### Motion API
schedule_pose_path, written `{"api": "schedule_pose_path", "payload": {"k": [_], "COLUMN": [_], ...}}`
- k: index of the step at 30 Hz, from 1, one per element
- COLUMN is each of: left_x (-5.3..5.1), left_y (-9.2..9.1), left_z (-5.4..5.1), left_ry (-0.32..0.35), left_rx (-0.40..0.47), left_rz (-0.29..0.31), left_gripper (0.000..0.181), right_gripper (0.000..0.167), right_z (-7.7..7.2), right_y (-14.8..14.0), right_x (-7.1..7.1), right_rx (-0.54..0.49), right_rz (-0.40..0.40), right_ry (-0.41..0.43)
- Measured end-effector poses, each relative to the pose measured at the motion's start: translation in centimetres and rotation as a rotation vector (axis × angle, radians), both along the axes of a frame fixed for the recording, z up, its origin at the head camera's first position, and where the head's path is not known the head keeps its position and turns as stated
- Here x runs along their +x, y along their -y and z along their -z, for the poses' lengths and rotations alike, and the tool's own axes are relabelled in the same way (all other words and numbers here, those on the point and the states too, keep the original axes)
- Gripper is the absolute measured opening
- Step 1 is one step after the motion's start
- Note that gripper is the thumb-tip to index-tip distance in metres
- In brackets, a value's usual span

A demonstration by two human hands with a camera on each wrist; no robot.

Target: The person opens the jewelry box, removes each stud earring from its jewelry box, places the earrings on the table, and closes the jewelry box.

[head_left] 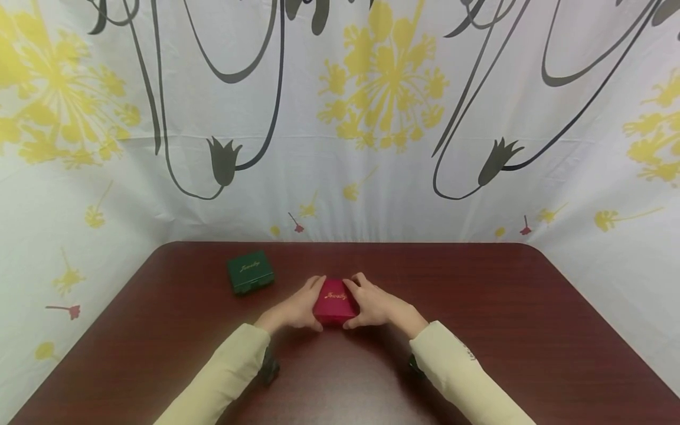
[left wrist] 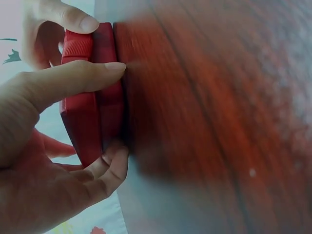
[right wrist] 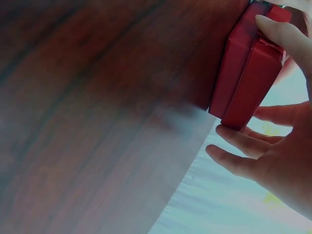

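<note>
Progress: both hands are on the red box (head_left: 336,302). It sits on the table (head_left: 478,330), base down as far as can be judged, with its lid closed along the seam. Whether the clasp (left wrist: 78,46) is fully fastened: cannot tell.

Left hand (head_left: 299,308): grasping the red box from its left, thumb across the near face, other fingers bent round its side. Right hand (head_left: 374,306): grasping the red box from its right, thumb on the near face beside the clasp, forefinger toward the far end. In the right wrist view, some lower fingers stand apart from the red box.

Judgement: handling of the red box is midway. Done: grip taken from both sides. Not yet done: lid not raised, red box not let go. The green box (head_left: 251,271) lies to the left of the red box and a little beyond it, lid down, no hand touching it; any work on it cannot be judged from its present state.

Counts:
- boxes: 2 (1 red, 1 green), both with gold lettering on top
- hands: 2, one each side of the red box
- pale sleeves (head_left: 223,366): 2, on the near side of the red box
- table: 1, under the red box
- patterned cloth (head_left: 340,177): at least 1, behind the red box; number of pieces unclear
</note>
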State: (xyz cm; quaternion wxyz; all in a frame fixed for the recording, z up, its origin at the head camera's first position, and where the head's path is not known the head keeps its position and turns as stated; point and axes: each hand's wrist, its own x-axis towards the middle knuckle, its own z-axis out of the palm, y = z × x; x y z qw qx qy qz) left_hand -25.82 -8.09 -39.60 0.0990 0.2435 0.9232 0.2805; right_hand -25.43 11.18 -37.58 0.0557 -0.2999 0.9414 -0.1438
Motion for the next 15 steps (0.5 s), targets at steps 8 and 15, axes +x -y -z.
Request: {"api": "schedule_pose_path", "payload": {"k": [8,15], "left_x": [0.2,0.9], "left_y": [-0.4,-0.7], "left_z": [0.3,0.0], "left_ry": [-0.017,-0.018], "left_rx": [-0.017,-0.027], "left_rz": [0.082,0.115], "left_gripper": [0.104,0.102], "right_gripper": [0.088,0.087], "right_z": [0.0,-0.2], "right_y": [-0.8,-1.4], "right_x": [1.1,2.0], "right_rx": [0.016,0.033], "right_rz": [-0.016,-0.013], "right_ry": [-0.001,0.021]}}
